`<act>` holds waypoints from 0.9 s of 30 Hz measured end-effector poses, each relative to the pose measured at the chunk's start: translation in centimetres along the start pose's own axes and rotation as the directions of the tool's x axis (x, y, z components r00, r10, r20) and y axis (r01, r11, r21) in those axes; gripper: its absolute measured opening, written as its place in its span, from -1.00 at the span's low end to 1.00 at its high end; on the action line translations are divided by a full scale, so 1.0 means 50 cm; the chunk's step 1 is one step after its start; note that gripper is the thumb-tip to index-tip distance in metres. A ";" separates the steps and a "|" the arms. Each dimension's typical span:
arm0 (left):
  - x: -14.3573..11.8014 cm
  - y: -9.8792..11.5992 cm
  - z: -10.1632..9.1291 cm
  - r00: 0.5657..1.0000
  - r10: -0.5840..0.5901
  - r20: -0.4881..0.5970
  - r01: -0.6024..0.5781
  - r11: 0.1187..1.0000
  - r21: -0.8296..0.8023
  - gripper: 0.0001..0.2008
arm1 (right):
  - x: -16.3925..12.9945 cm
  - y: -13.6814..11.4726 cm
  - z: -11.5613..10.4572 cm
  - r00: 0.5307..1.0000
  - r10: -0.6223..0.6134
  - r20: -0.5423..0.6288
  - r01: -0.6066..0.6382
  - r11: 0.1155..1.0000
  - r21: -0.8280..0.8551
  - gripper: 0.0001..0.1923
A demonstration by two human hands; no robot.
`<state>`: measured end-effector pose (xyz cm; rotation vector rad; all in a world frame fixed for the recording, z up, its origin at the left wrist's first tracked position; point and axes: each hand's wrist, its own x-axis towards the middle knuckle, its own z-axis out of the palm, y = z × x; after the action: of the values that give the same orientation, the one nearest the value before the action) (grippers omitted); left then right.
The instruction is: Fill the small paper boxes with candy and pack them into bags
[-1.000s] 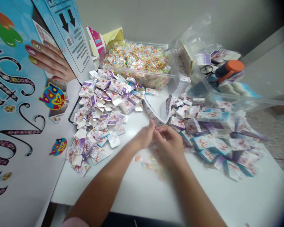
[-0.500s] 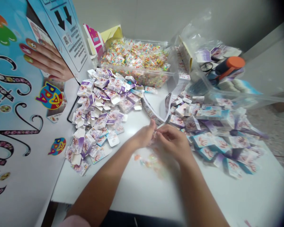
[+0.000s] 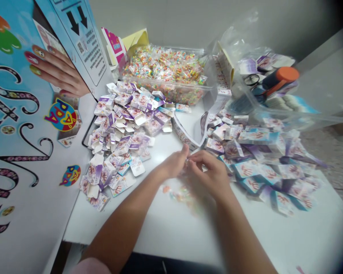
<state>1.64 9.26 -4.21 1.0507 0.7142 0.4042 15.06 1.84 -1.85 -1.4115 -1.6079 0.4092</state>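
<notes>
My left hand (image 3: 174,164) and my right hand (image 3: 210,173) meet fingertip to fingertip over the white table (image 3: 171,228), pinching something small between them; it is too small and blurred to name. Under the hands lie a few small clear packets of coloured bits (image 3: 180,195). A heap of small purple-and-white boxes (image 3: 122,129), many with open flaps, lies left of the hands. A second heap of similar boxes (image 3: 260,156) lies to the right.
A clear tub of colourful small packets (image 3: 165,74) stands at the back. A big blue printed display board (image 3: 25,125) leans along the left. At the back right a clear plastic bag (image 3: 263,83) holds scissors and an orange-capped item. A folded white sheet (image 3: 190,127) lies between the heaps.
The hands stay together at the same spot; the right hand has shifted slightly right and its fingers have moved a little. The view has drifted slightly.
</notes>
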 end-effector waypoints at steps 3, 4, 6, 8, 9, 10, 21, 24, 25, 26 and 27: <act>0.005 -0.002 -0.004 0.998 0.064 -0.018 -0.062 0.993 0.102 -0.24 | -0.006 -0.007 0.009 0.995 -0.101 -0.012 0.101 0.993 -0.057 -0.93; 0.007 -0.003 -0.005 0.997 0.070 -0.021 -0.067 0.992 0.104 -0.21 | -0.009 -0.008 0.013 0.992 -0.126 -0.004 0.126 0.989 -0.073 -0.92; 0.011 -0.006 -0.006 0.997 0.064 -0.029 -0.062 0.996 0.068 -0.17 | -0.013 -0.007 0.019 0.988 -0.156 0.013 0.156 0.983 -0.095 -0.86; 0.015 -0.010 -0.006 0.997 0.055 -0.045 -0.054 0.998 0.018 -0.13 | -0.015 -0.004 0.024 0.987 -0.162 0.004 0.162 0.982 -0.100 -0.82; 0.017 -0.012 -0.006 0.997 0.051 -0.055 -0.051 0.999 -0.005 -0.13 | -0.015 -0.002 0.027 0.987 -0.158 -0.009 0.156 0.983 -0.095 -0.82; 0.018 -0.013 -0.006 0.997 0.046 -0.063 -0.048 0.999 -0.026 -0.13 | -0.015 -0.001 0.029 0.989 -0.145 -0.022 0.143 0.986 -0.087 -0.83; 0.026 -0.001 -0.011 0.987 0.139 -0.077 -0.149 0.978 -0.144 -0.17 | -0.009 -0.020 0.028 0.974 0.155 -0.166 -0.125 0.976 0.179 -0.87; 0.027 -0.001 -0.015 0.961 0.225 -0.163 -0.239 0.968 -0.075 -0.18 | -0.001 -0.014 0.005 0.778 0.313 -0.545 -0.173 0.940 0.294 -0.79; 0.027 -0.001 -0.015 0.950 0.249 -0.187 -0.263 0.964 -0.051 -0.19 | 0.002 -0.005 -0.009 0.657 0.334 -0.676 -0.154 0.937 0.313 -0.78; 0.027 -0.002 -0.016 0.941 0.271 -0.205 -0.283 0.959 -0.033 -0.20 | 0.004 0.009 -0.027 0.522 0.330 -0.786 -0.118 0.941 0.317 -0.80; 0.027 -0.003 -0.015 0.933 0.287 -0.216 -0.299 0.954 -0.023 -0.20 | 0.006 0.025 -0.046 0.436 0.333 -0.836 -0.062 0.938 0.342 -0.82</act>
<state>2.07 10.53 -5.02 1.0748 0.7305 0.7990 17.68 1.76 -1.47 -1.2601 -0.4716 -0.0376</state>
